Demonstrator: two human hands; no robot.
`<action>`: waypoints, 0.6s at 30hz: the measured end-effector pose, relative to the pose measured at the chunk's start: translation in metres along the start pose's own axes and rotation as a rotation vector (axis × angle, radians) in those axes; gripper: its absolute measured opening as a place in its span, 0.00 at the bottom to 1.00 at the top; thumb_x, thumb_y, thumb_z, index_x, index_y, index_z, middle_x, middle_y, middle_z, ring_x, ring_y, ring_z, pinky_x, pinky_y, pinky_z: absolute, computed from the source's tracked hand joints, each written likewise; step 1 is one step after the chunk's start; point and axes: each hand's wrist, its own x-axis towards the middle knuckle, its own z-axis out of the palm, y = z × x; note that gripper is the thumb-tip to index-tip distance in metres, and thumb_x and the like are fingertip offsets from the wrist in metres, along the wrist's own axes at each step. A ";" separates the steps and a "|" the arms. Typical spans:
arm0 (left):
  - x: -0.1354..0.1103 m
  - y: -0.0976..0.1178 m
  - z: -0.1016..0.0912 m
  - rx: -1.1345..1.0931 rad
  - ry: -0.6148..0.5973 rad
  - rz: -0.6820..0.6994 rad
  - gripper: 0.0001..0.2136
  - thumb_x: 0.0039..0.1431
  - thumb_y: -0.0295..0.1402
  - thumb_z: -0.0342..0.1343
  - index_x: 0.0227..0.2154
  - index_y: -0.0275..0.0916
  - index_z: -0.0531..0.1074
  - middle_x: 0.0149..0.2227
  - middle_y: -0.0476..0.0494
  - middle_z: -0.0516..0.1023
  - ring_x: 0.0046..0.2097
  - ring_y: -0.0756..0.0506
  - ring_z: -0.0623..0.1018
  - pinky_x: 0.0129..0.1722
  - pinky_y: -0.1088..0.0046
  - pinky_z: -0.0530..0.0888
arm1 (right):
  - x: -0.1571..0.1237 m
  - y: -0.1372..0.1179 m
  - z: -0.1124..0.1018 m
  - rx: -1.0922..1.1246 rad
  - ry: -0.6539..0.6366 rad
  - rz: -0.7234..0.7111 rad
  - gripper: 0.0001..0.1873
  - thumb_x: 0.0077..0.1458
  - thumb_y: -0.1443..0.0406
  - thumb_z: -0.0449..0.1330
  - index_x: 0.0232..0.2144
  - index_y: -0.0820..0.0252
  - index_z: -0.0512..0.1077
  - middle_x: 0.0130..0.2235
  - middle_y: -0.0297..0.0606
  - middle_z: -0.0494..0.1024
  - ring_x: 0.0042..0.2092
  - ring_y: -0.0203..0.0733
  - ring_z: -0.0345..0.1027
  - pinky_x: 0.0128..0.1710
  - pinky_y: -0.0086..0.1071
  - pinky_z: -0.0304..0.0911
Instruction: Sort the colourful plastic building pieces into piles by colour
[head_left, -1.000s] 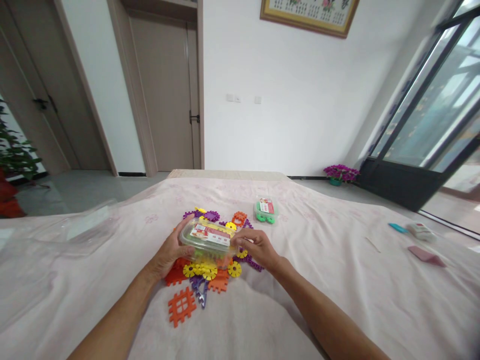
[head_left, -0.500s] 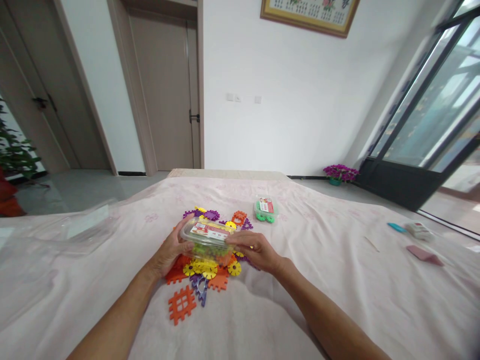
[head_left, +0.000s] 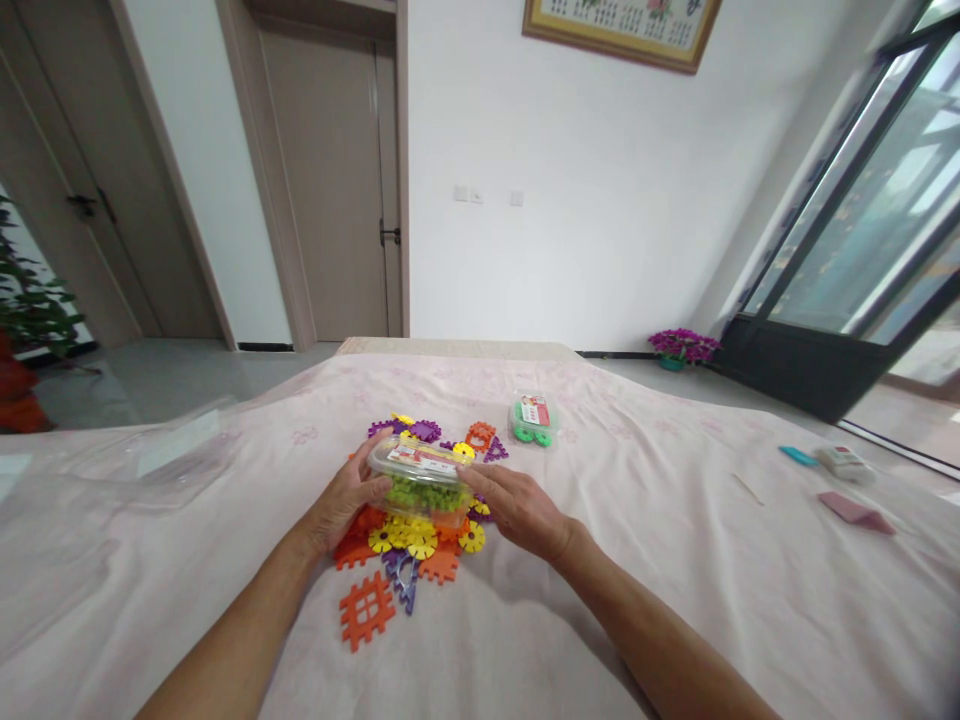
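Note:
Between my hands is a clear plastic container (head_left: 420,480) with a labelled lid and green pieces inside. My left hand (head_left: 349,505) is closed round its left end, the thumb along the front. At the right end, my right hand (head_left: 521,510) grips the lid's edge with its fingers. Below and behind the container lies a pile of building pieces: yellow notched discs (head_left: 421,542), orange square plates (head_left: 366,610) and a purple triangular piece (head_left: 403,580). More purple toothed pieces (head_left: 426,431) and an orange one (head_left: 480,436) lie behind it.
A second clear container (head_left: 534,418) with green pieces stands on the pink-white cloth (head_left: 637,600) beyond my right hand. Clear plastic packaging (head_left: 176,460) lies at left. At right are a blue item (head_left: 797,456), a white object (head_left: 844,462), a pink cloth (head_left: 855,512) and a thin stick (head_left: 748,489).
The container has tilted and shifted slightly right, so its green contents show more clearly. My right fingers have flattened along its right end. The loose pieces lie as before.

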 end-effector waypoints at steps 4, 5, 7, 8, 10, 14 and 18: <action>-0.001 0.003 0.003 0.010 0.006 -0.007 0.48 0.42 0.40 0.73 0.68 0.44 0.58 0.62 0.35 0.71 0.63 0.33 0.70 0.61 0.58 0.69 | 0.002 0.000 -0.002 -0.043 -0.003 -0.001 0.33 0.63 0.75 0.51 0.68 0.57 0.52 0.51 0.49 0.78 0.47 0.43 0.76 0.43 0.33 0.74; -0.002 0.004 0.004 0.014 0.000 -0.009 0.48 0.42 0.40 0.73 0.67 0.44 0.58 0.62 0.35 0.71 0.63 0.33 0.70 0.61 0.58 0.69 | 0.003 0.001 -0.003 -0.040 0.005 0.004 0.32 0.63 0.74 0.51 0.67 0.57 0.54 0.50 0.48 0.79 0.46 0.42 0.77 0.42 0.33 0.74; -0.003 0.004 0.004 0.025 -0.008 -0.012 0.47 0.42 0.40 0.73 0.67 0.43 0.59 0.62 0.36 0.71 0.64 0.34 0.70 0.61 0.60 0.69 | 0.006 0.002 -0.003 -0.007 0.024 0.025 0.29 0.62 0.75 0.52 0.64 0.57 0.60 0.48 0.46 0.79 0.44 0.41 0.76 0.41 0.32 0.73; -0.003 0.004 0.004 0.029 -0.010 -0.016 0.48 0.42 0.40 0.73 0.67 0.43 0.59 0.62 0.36 0.71 0.64 0.34 0.70 0.61 0.60 0.70 | 0.008 0.002 -0.003 0.021 0.034 0.041 0.27 0.62 0.75 0.52 0.62 0.56 0.63 0.47 0.45 0.80 0.43 0.41 0.76 0.41 0.31 0.73; -0.004 0.004 0.004 0.025 -0.014 -0.026 0.49 0.41 0.41 0.73 0.67 0.43 0.58 0.62 0.35 0.71 0.63 0.33 0.70 0.59 0.58 0.71 | 0.013 0.003 -0.004 0.081 0.058 0.075 0.24 0.61 0.75 0.52 0.58 0.56 0.68 0.44 0.43 0.80 0.42 0.40 0.75 0.40 0.31 0.72; -0.003 0.006 0.012 0.017 0.004 -0.015 0.46 0.45 0.43 0.71 0.67 0.41 0.58 0.62 0.33 0.71 0.62 0.33 0.71 0.59 0.56 0.71 | 0.024 -0.003 -0.007 0.114 0.085 0.096 0.20 0.62 0.74 0.52 0.54 0.56 0.71 0.40 0.41 0.79 0.38 0.40 0.72 0.37 0.31 0.70; -0.003 0.014 0.037 0.109 0.095 -0.040 0.44 0.46 0.41 0.72 0.66 0.42 0.60 0.61 0.33 0.72 0.61 0.34 0.72 0.60 0.55 0.70 | 0.031 -0.018 -0.011 0.056 0.021 0.099 0.16 0.63 0.72 0.53 0.51 0.57 0.71 0.38 0.41 0.79 0.36 0.39 0.71 0.36 0.30 0.67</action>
